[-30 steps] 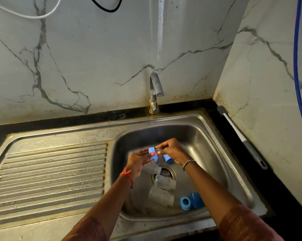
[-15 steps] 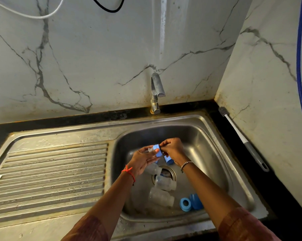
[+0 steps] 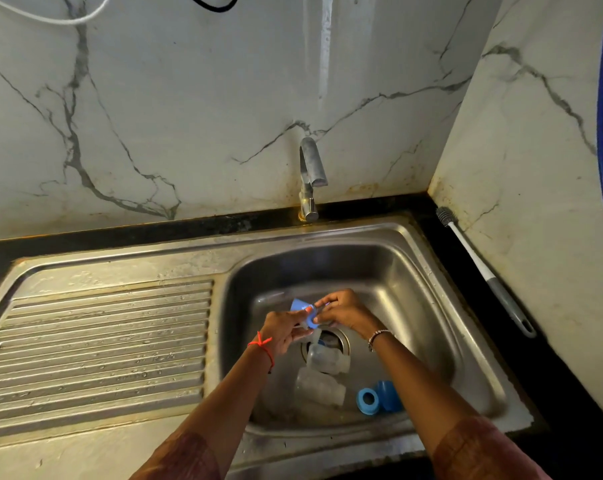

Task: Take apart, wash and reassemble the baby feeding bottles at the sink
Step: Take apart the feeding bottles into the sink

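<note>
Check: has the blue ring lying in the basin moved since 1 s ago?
No. The blue ring sits at the same spot relative to the drain and the basin's near wall.

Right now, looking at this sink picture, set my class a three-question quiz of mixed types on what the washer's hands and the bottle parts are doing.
1. True or false: water is running from the tap.
2. Which item lies outside the basin? A) blue ring B) bottle brush C) clear bottle
3. Fill in: both hands, left hand and right hand, hold a small ____ part over the drain.

Key: 1 false; 2 B; 3 blue.
</note>
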